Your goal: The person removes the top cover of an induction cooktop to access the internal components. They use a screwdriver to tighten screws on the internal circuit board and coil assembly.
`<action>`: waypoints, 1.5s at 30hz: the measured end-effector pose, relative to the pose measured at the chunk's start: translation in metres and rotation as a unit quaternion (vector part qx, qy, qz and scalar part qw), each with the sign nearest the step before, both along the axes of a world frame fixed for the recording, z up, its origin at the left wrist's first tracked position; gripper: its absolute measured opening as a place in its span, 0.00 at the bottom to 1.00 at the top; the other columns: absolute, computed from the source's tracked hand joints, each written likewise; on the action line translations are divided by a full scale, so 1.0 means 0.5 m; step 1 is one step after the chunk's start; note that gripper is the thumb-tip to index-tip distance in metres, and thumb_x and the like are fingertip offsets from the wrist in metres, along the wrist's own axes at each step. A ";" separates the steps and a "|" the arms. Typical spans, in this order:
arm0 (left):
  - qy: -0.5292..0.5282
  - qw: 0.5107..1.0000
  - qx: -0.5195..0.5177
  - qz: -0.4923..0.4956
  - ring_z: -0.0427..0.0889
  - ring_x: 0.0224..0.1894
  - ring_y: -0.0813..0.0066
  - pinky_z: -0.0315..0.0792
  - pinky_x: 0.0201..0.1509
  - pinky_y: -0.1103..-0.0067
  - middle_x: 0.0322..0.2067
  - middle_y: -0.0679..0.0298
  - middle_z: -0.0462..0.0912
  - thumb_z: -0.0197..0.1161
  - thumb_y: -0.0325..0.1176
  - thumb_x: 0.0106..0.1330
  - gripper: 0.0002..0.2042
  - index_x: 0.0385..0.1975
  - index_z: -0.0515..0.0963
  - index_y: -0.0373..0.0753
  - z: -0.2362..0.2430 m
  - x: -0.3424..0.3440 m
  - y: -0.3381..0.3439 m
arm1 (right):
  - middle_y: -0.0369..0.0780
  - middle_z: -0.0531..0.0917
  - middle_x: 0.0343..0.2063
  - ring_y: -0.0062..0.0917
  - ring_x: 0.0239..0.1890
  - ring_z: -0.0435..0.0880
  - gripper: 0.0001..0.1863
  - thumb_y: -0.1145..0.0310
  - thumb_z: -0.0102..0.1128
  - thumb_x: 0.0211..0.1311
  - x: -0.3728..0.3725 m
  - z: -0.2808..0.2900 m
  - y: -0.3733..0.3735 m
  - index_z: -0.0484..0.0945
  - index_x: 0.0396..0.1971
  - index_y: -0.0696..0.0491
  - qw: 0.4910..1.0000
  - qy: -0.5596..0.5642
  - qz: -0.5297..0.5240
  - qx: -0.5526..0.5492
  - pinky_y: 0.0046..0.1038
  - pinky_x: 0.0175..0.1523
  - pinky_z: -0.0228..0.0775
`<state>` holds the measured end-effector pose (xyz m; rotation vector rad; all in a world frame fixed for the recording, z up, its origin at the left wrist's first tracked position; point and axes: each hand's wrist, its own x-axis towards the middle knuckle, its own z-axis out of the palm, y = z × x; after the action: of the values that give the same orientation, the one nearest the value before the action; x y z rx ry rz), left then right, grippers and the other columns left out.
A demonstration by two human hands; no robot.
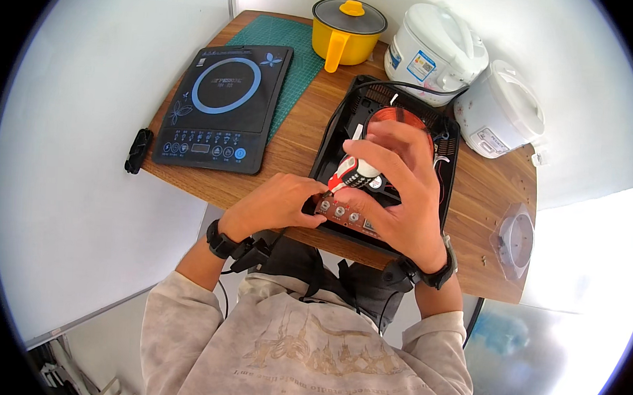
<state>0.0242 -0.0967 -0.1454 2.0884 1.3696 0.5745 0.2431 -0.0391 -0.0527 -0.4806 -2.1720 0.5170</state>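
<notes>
My right hand [416, 202] is closed around the thick handle of a screwdriver [351, 173] in red, white and black. The tool slants down to the near left corner of a brown circuit board [339, 212]. Beside its tip is my left hand [274, 204], the index finger near the tip and the thumb apart from it at the board's edge. The exact contact at the tip is hidden. Under both hands lies the opened black housing [323, 154] of an induction cooker. Its copper coil [399, 115] shows partly behind my right hand.
A black cooktop panel [224, 126] lies at left, partly over a green cutting mat [304, 80]. Behind stand a yellow pot [351, 44] and two white rice cookers [425, 43], [500, 114]. A clear dish [518, 238] and small screws [484, 261] lie at right; a black object [139, 151] sits at the left edge.
</notes>
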 end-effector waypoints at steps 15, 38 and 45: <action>0.008 1.000 -0.001 0.006 0.85 0.37 0.49 0.78 0.42 0.64 0.34 0.51 0.86 0.71 0.41 0.59 0.18 0.40 0.82 0.32 0.002 0.003 0.000 | 0.43 0.80 0.52 0.38 0.47 0.84 0.27 0.81 0.71 0.52 -0.011 -0.002 0.000 0.80 0.55 0.52 1.000 0.002 -0.010 -0.008 0.33 0.52 0.80; 0.013 1.000 0.004 0.001 0.85 0.37 0.50 0.78 0.42 0.64 0.34 0.52 0.86 0.72 0.42 0.59 0.20 0.43 0.82 0.32 0.001 0.000 0.000 | 0.44 0.79 0.51 0.38 0.47 0.84 0.26 0.79 0.73 0.51 -0.019 -0.005 -0.001 0.80 0.53 0.52 0.999 0.024 -0.020 -0.019 0.33 0.51 0.79; 0.008 1.000 0.020 0.007 0.85 0.37 0.50 0.77 0.42 0.64 0.33 0.52 0.86 0.72 0.42 0.59 0.19 0.41 0.81 0.32 -0.005 0.000 -0.002 | 0.45 0.79 0.51 0.40 0.49 0.83 0.27 0.81 0.72 0.49 -0.017 0.000 -0.002 0.79 0.53 0.53 1.000 0.006 -0.012 0.004 0.33 0.52 0.79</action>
<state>0.0243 -0.0975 -0.1480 2.1203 1.3950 0.5958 0.2344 -0.0400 -0.0526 -0.4982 -2.1537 0.4956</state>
